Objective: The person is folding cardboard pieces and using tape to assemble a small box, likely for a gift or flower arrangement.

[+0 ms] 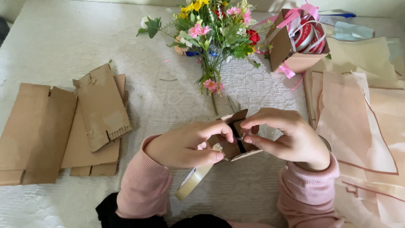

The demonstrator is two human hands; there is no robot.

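the small folded cardboard piece point(236, 137) sits between the two hands near the front edge of the desk, at its middle. the left hand point(185, 145) closes its grip on the piece's left side, thumb and forefinger pinched, with a roll of clear tape point(193, 179) hanging just under that hand. the right hand point(284, 135) pinches the piece's right edge, fingertips closed at a dark slit in it.

the desk point(55, 38) is covered in a white textured cloth. flattened cardboard sheets point(63, 126) lie along the left edge, pale peach wrapping papers point(363, 114) along the right, a bunch of mixed flowers point(215, 29) at the far middle, and a cardboard box of ribbon spools point(295, 40) beside it.

the piece is brown, creased, its upper flap raised.
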